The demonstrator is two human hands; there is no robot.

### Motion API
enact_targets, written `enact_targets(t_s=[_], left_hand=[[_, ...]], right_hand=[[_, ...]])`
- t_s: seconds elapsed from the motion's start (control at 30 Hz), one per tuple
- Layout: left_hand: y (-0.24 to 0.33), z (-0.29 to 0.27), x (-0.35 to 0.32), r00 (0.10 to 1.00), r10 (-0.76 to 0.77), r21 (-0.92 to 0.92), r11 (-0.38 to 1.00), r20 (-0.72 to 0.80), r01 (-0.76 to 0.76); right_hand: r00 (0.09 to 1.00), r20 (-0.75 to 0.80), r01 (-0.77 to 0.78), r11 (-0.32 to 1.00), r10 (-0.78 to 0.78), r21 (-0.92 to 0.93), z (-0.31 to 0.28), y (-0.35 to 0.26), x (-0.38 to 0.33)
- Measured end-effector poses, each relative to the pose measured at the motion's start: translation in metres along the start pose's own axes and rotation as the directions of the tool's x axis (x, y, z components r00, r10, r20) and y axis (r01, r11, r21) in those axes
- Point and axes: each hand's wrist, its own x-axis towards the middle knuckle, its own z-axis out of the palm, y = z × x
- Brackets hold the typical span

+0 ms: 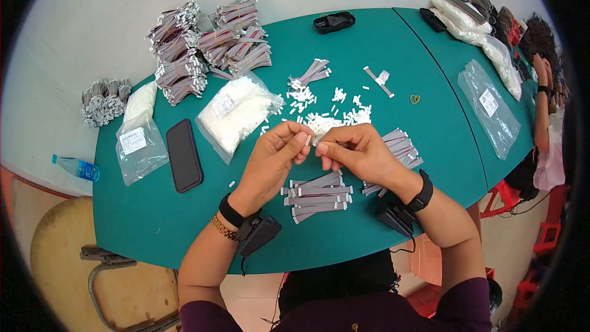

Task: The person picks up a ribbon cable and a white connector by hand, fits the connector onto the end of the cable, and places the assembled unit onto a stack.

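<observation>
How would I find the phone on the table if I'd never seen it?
Start at the green table and go to its left side. The phone lies flat between a small clear bag and a bigger bag of white pieces. It is the only plain black slab there.

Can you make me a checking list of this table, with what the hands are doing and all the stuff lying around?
Surface: green table, curved edge.
Job's things: left hand and right hand pinch a small white connector together; loose white connectors behind; finished grey ribbon cables below.
Clutter: black phone, bag of white parts, rubber band, black case.
Fingers: both shut on the connector.
Cables: bundled ribbon cables at far left.
Surroundings: water bottle, wooden chair, another person's arm at right.
</observation>
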Motion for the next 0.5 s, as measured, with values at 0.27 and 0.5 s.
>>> enact_targets(t_s=[0.27, 0.5], left_hand=[[0.0, 0.0033, -0.0007, 1.0, 0.01, 0.038, 0.999, 0.008, -0.01], [-0.0002, 0.0056, -0.0016, 1.0, 0.02, 0.036, 0.999, 0.009, -0.021]], right_hand=[[1.0, 0.017, -0.012, 1.0, 0.012, -0.009, 0.0008, 0.0022, -0.0006], [1.0, 0.017, -0.008, 1.0, 0.009, -0.019, 0.0012, 0.0019, -0.0013]])
